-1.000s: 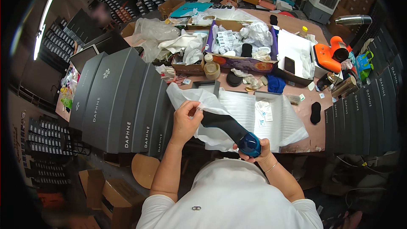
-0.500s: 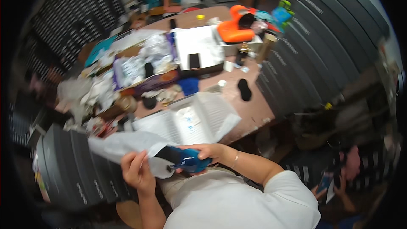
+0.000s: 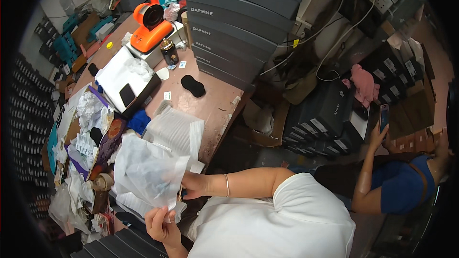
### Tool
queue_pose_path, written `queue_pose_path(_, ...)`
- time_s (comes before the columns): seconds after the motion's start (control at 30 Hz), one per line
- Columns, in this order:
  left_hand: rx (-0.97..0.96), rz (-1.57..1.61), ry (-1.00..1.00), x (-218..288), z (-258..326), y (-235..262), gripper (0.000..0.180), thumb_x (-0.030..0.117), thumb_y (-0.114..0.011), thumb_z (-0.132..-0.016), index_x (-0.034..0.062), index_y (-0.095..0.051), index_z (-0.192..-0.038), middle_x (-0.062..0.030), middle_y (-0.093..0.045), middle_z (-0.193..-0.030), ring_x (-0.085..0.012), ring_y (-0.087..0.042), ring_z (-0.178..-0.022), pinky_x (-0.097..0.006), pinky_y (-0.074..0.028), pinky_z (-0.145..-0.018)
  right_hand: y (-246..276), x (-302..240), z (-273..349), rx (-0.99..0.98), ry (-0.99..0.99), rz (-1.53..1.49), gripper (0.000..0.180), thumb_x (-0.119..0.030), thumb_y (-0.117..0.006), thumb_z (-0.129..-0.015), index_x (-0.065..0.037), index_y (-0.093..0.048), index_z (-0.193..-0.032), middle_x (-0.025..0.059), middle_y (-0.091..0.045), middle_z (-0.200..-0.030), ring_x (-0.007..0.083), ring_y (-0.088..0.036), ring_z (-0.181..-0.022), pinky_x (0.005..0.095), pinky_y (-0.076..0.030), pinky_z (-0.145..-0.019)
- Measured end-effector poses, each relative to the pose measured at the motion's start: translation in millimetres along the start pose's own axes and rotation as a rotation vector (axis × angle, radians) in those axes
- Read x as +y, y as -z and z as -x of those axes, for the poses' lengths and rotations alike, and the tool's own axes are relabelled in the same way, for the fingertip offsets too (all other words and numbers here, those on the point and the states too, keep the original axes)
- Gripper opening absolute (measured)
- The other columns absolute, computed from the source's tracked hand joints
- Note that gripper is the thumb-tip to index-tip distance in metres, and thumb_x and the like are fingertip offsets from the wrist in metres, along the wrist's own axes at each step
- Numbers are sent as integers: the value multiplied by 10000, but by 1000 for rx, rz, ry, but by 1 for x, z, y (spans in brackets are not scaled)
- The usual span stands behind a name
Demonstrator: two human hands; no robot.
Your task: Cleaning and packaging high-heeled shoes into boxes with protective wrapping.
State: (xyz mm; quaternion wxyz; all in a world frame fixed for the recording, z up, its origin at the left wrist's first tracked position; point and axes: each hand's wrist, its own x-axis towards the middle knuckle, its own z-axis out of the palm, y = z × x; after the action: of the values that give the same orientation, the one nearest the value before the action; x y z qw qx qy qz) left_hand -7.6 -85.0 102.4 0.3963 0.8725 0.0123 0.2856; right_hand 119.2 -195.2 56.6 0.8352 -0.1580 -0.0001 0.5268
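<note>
A thin white see-through bag hangs in front of me at the table's near edge. My left hand pinches its rim between thumb and fingers. My right hand, with a thin bracelet on the wrist, is partly inside the bag's mouth, its fingers wrapped round a blue shoe. Only a sliver of blue shows at those fingers; a darker shape shows faintly through the bag. Behind the bag lies white ribbed foam wrap, partly covered by it.
On the pink table are a black insole-shaped pad, a dark bottle, an orange device and an open white-lined box. Grey shoeboxes are stacked behind. At right, another person holds a phone.
The blue shoe has gone into the bag with my right hand and is now mostly hidden. My view has swung to the right, bringing the other person more fully into sight.
</note>
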Motion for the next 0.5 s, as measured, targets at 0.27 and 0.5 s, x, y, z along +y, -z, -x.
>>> queue_pose_path(0.27, -31, -132, 230, -11, -22, 8, 302, -59, -673, -730, 18, -659, -1022, -55, -490, -734, -151, -469, -636, -250, -374, -572, 36, -14, 2, -144, 37, 316, 212, -242, -596, -912, -36, -621, -958, 33, -584, -740, 95, -503, -585, 231, -388, -488)
queue_pose_path(0.5, 52, -42, -196, 0, -32, -3, 360, -72, -684, -661, 37, -692, -1004, -36, -540, -719, -166, -499, -580, -274, -393, -502, 56, -8, -36, -328, 587, 1867, 572, -274, -669, -831, -32, -463, -1306, 197, -510, -1267, 358, -464, -1199, 450, -336, -1040)
